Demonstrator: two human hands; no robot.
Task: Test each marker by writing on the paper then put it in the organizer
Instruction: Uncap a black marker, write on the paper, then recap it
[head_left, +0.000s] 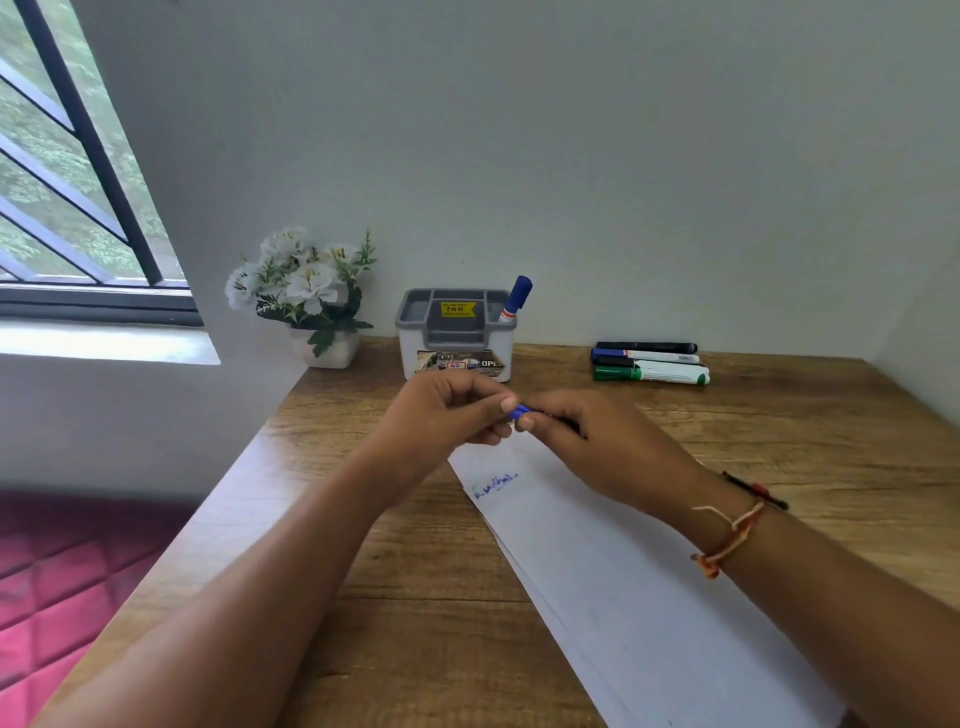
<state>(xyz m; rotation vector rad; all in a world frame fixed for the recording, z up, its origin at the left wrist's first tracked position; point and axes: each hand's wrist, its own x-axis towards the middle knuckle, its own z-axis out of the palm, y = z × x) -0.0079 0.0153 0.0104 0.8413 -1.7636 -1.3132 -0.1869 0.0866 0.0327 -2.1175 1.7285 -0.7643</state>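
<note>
My left hand (447, 410) and my right hand (597, 441) meet above the far end of the white paper (649, 597). Between their fingertips shows the blue cap (518, 411) of a marker; the left fingers pinch the cap, and the right hand closes round the marker's body, which is mostly hidden. Blue scribbled writing (496, 484) marks the paper near its far end. The grey and white organizer (457, 332) stands behind the hands with one blue-capped marker (517, 299) upright in its right compartment. Three markers (649, 361), black, blue and green, lie side by side at the back right.
A white pot of artificial white flowers (306, 296) stands left of the organizer at the wooden table's (415, 623) back corner. A wall runs behind the table and another on the right. The table's left edge drops to a pink quilted surface (67, 587). A barred window (67, 171) is at upper left.
</note>
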